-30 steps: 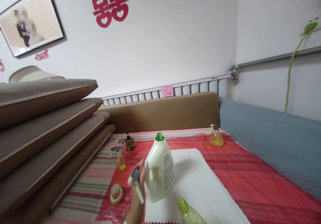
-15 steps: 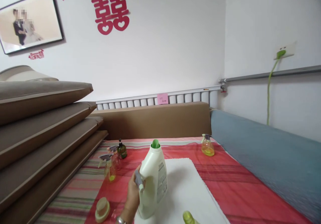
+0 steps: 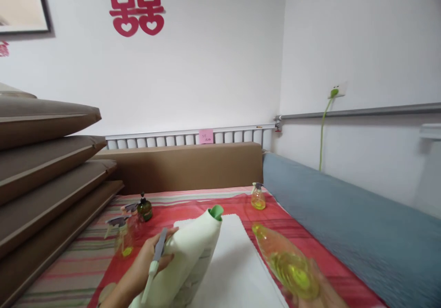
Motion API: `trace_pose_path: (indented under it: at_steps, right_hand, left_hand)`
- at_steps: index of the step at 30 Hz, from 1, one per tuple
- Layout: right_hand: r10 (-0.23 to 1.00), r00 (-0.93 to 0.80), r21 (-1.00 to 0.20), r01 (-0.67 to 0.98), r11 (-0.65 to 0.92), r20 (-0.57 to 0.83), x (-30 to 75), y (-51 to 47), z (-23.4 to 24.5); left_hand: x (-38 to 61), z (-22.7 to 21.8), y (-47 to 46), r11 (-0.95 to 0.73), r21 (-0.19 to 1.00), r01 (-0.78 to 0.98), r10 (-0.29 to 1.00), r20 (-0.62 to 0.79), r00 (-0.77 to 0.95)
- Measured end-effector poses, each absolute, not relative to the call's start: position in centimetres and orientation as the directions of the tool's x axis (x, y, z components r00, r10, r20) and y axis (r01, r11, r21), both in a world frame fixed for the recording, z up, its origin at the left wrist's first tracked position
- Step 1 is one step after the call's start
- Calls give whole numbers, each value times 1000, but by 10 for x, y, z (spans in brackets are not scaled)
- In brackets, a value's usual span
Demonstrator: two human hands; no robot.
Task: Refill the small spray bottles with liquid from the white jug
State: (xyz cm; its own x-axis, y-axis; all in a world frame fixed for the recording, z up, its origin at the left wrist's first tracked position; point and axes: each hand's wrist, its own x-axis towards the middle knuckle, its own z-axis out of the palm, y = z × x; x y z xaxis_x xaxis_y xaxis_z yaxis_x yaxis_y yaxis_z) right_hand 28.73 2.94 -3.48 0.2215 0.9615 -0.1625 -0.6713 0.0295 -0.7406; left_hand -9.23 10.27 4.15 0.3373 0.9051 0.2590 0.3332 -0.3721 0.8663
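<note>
My left hand (image 3: 144,259) grips a large white detergent jug (image 3: 188,257) by its handle and tilts it to the right, its green spout (image 3: 216,212) open. The same hand also holds a grey and white spray-trigger head (image 3: 155,262). My right hand (image 3: 324,292), mostly out of frame at the bottom, holds a clear bottle (image 3: 284,262) with yellow-green liquid. That bottle is lifted and tilted, with its open mouth pointing toward the jug's spout. Both hang above a white cloth (image 3: 234,266) on a red striped cover (image 3: 306,234).
Spray bottles (image 3: 121,236) and a dark green bottle (image 3: 145,208) stand at the left of the cover, one more spray bottle (image 3: 258,197) at the back right. Stacked brown cushions (image 3: 48,170) rise on the left, a blue cushion (image 3: 344,216) on the right.
The jug has tipped from upright to leaning right. The clear bottle has risen from the bottom edge and tilted toward the jug. The view has turned to the right.
</note>
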Motion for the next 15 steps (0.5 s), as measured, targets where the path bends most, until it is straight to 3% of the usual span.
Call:
trace_pose_path:
  at_steps: [6, 15]
  right_hand:
    - [972, 216, -765, -640, 70, -93, 290, 45, 13]
    - [978, 200, -904, -426, 34, -57, 293, 85, 17]
  left_hand:
    - [-78, 23, 98, -323, 845, 426, 933, 209, 293]
    - [-68, 16, 96, -308, 884, 352, 928, 197, 316]
